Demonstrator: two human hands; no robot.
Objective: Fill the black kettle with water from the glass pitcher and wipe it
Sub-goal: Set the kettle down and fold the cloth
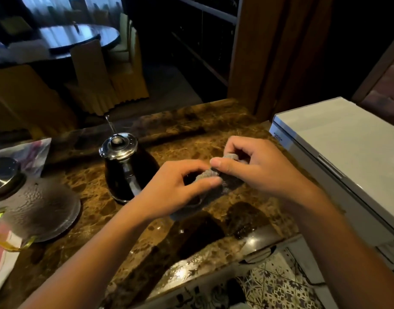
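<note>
The black kettle (127, 168) stands upright on the brown marble counter (98, 188), its shiny metal lid on and its thin spout pointing away. The glass pitcher (35, 210) with a yellow handle sits at the left edge, a dark lid on top. Just right of the kettle, both hands hold a grey cloth (216, 186) above the counter. My left hand (180, 186) pinches its near part between thumb and fingers. My right hand (254, 166) pinches the cloth's upper end. Neither hand touches the kettle.
A white appliance (347, 157) stands at the right of the counter. Papers or packets (33, 152) lie behind the pitcher. Beyond the counter are a dark round table (75, 39) and covered chairs. Patterned floor (276, 284) shows below the counter's near edge.
</note>
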